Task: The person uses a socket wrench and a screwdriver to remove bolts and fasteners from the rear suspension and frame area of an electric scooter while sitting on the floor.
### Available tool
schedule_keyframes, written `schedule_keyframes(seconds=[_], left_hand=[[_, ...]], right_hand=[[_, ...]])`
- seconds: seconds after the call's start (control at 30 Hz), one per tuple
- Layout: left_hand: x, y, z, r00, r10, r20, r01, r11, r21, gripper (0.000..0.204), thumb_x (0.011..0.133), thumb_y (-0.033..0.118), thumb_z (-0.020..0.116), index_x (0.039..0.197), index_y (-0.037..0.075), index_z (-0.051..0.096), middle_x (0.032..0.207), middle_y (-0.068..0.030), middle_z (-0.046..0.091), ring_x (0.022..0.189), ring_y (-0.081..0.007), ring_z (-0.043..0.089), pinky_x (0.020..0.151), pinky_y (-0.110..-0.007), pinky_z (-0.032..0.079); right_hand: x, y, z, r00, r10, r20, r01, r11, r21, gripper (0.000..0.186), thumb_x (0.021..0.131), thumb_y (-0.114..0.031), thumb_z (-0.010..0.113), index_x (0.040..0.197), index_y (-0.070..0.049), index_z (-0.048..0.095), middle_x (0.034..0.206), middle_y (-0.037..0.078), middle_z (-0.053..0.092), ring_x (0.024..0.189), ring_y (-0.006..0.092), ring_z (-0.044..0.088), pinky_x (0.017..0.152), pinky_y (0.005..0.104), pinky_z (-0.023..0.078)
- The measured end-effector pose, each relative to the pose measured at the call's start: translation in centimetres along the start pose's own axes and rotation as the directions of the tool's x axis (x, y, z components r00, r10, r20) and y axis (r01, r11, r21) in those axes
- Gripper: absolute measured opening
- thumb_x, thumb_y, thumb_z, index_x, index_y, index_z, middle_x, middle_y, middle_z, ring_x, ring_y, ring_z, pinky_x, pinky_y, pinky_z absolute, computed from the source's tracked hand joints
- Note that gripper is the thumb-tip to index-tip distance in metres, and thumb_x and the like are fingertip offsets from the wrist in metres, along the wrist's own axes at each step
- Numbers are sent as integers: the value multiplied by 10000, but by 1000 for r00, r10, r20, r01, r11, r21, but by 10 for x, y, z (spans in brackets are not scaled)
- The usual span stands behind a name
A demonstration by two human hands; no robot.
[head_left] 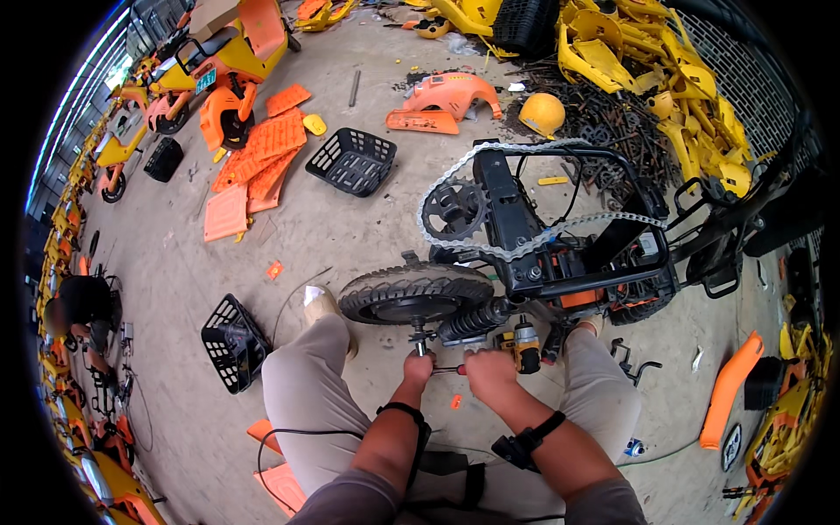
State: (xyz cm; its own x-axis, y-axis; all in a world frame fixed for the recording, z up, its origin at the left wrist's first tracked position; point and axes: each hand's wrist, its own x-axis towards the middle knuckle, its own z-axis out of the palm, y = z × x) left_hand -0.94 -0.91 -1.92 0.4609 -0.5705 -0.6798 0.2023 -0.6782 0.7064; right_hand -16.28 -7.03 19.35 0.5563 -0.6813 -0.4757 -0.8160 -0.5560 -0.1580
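Observation:
A partly stripped, black-framed scooter lies on its side in front of me. Its wheel (416,293) faces my hands, with a shock absorber (475,320) beside it. My left hand (419,368) is closed around a shiny metal cylinder (421,347) at the wheel's axle. My right hand (491,374) is closed on a slim red-handled tool (449,370), which spans the gap between both hands; its ends are hidden by my fingers. Just right of my right hand stands a yellow-and-black power drill (525,346). A silver chain (516,252) loops over the frame and the sprocket (454,208).
Black baskets (352,161) (234,343) lie on the concrete floor to the left. Orange panels (262,157), yellow parts (604,52) and a heap of dark metal pieces (604,144) surround the work spot. Another person (85,302) crouches at far left. An orange fender strip (731,389) lies right.

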Motion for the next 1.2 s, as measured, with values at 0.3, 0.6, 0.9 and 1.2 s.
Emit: schedule_keyframes(seconds=[0.3, 0.6, 0.9, 1.2], left_hand=[[23, -18, -11, 979, -138, 150, 85, 945, 317, 313, 761, 297, 524, 755, 2, 628, 646, -150, 620, 601, -268, 621, 552, -392, 479], [-13, 15, 0, 999, 34, 5, -34, 935, 354, 444, 715, 412, 640, 862, -7, 618, 697, -147, 638, 642, -267, 629, 614, -373, 488], [-46, 58, -1, 990, -119, 71, 70, 872, 485, 1127, 668, 714, 578, 1343, -92, 170, 1261, -290, 410, 1092, -374, 507, 878, -430, 457], [-69, 75, -21, 916, -137, 377, -174, 711, 682, 1392, 546, 873, 516, 1373, -128, 15, 1408, -308, 138, 1276, -395, 306, 1015, -399, 343]], right_hand=[[0, -5, -2, 988, -126, -90, 131, 990, 43, 142, 763, -161, 599, 863, -64, 625, 836, 116, 649, 762, 284, 648, 647, 401, 505], [-2, 12, -7, 1000, -29, 8, 29, 999, -44, 236, 668, -182, 623, 879, -85, 665, 881, 126, 663, 841, 303, 648, 709, 404, 510], [8, 14, -5, 992, 37, 120, -29, 998, -63, 334, 713, -370, 642, 886, -90, 695, 907, 139, 675, 888, 298, 646, 766, 387, 506], [17, 33, 12, 995, 15, 102, -8, 997, -70, 357, 706, -424, 639, 887, -122, 700, 902, 117, 677, 886, 297, 643, 772, 390, 502]])
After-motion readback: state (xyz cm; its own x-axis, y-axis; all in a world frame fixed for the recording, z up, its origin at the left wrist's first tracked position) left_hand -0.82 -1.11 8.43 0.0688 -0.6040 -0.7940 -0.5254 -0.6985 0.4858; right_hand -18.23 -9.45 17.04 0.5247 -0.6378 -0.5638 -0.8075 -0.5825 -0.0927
